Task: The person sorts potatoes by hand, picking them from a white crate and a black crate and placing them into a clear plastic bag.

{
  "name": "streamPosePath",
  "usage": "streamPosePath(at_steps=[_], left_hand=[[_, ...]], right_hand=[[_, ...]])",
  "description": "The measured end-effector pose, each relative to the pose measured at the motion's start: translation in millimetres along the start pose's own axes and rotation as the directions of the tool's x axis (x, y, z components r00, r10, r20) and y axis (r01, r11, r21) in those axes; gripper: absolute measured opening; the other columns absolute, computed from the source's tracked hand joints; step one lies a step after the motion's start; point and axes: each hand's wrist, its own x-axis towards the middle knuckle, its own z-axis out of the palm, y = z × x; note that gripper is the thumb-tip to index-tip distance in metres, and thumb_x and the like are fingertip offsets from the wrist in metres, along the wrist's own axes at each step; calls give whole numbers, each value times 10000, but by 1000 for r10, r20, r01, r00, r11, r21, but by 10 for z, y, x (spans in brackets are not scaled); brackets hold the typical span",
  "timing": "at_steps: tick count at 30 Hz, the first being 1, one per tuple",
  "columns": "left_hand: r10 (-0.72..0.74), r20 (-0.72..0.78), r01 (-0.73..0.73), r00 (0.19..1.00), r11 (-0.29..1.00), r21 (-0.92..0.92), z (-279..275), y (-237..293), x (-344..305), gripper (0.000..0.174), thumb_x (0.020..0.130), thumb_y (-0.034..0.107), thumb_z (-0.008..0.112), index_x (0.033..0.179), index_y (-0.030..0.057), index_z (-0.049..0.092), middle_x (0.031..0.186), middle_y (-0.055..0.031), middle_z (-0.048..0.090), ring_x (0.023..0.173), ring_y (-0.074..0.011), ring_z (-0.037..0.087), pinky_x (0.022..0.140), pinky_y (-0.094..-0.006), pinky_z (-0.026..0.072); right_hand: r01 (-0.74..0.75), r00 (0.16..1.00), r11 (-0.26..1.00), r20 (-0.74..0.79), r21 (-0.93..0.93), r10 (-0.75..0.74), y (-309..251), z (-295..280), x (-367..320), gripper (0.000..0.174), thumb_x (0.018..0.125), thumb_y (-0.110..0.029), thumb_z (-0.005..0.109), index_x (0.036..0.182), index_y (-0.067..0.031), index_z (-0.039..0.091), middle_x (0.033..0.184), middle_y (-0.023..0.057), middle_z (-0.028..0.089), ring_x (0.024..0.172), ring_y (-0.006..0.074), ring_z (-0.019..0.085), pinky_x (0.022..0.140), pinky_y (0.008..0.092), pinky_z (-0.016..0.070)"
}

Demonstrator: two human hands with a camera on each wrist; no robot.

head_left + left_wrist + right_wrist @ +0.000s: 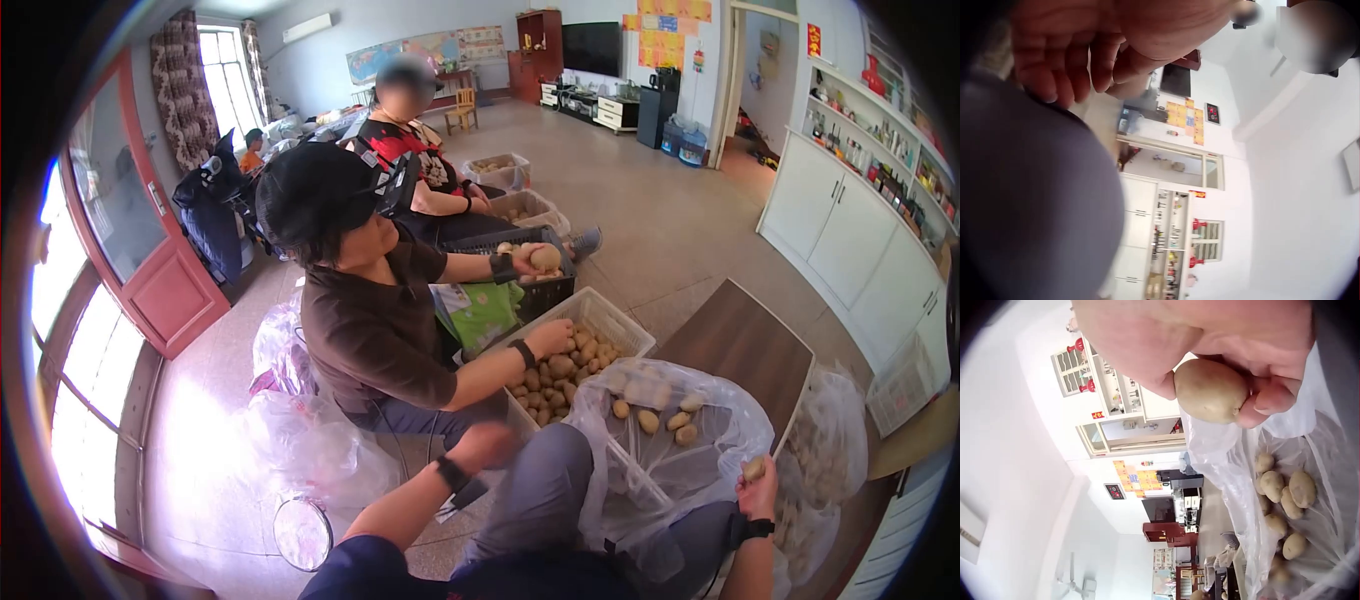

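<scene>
My right hand [757,490] grips a small potato [1211,391] between thumb and fingers, at the right rim of a clear plastic bag [735,410]. Inside the bag lie several more potatoes [1302,489], and its mouth is spread wide over a light crate. My left hand [485,447], blurred in the head view, hovers above my grey-trousered knee [545,490]. In the left wrist view its fingers [1072,69] hang loosely bent with nothing in them. Just beyond that hand stands a cream crate [630,335] full of potatoes.
To my left a person in a brown shirt [365,330] reaches into the cream crate and holds a potato [545,258] over a black crate [550,290]. Another person sits behind. A brown board [740,340] and filled bags [825,440] are at right, bundled plastic [310,450] at left.
</scene>
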Motion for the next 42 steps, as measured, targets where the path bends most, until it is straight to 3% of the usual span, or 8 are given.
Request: streamPosePath(at_steps=[2,4,6,8,11,13,28,42], left_hand=[[-388,-87,336,917,873,-352,42,8,-472,181,940,195,554,1004,48,639,888,-42,644,703,-176,633,627,-329,514],[-439,-60,426,896,891,-157,-49,-588,-772,201,927,200,567,1027,41,640,921,-52,655,727,-174,643,620,-347,519],[-316,140,240,938,888,393,-189,-1916,-904,205,911,171,562,1049,42,642,897,-68,674,715,-166,653,589,-337,523],[-406,557,-245,724,604,759,-40,-1860,-1168,342,837,300,648,1055,36,649,834,-90,696,678,-243,679,592,-372,519],[-579,525,28,624,688,726,102,-1935,-1335,338,825,263,631,1077,40,654,802,-90,711,712,-278,687,620,-384,517],[-723,412,412,554,668,620,176,-2141,-1384,311,844,238,621,1088,49,662,904,-100,721,855,-273,687,695,-403,526],[-758,248,579,603,631,517,348,-2092,-1221,322,875,227,593,1140,51,640,993,-103,695,911,-257,669,765,-399,514],[-773,-50,724,633,567,394,313,-1492,-750,334,905,217,564,1191,53,618,1083,-106,669,967,-240,650,835,-396,502]], right_hand=[[-41,998,997,-50,61,44,1,-50,-8,474,865,-565,584,1078,-144,536,923,69,615,614,162,503,541,280,406],[-63,997,995,-48,72,66,7,-35,-3,486,867,-574,580,1092,-147,528,945,70,614,615,163,502,538,278,408],[-39,998,998,-55,52,42,24,19,14,488,870,-572,578,1091,-139,529,940,70,614,613,166,508,531,280,409],[-46,998,997,-49,56,48,55,42,61,486,872,-567,577,1091,-136,529,940,70,614,611,168,511,527,282,409],[-39,998,998,-48,43,41,65,90,95,479,879,-559,572,1088,-130,530,941,71,614,610,172,517,521,287,410],[-42,998,999,-50,15,43,68,126,86,473,883,-554,569,1085,-128,532,941,71,615,609,173,519,520,289,410],[-19,1000,1000,-6,-20,19,-16,301,-88,375,927,-486,546,1083,-144,535,964,69,607,648,152,513,573,270,403],[-176,983,983,-66,-51,173,122,335,122,384,949,-465,532,1150,-138,554,964,27,605,686,129,531,590,264,404]])
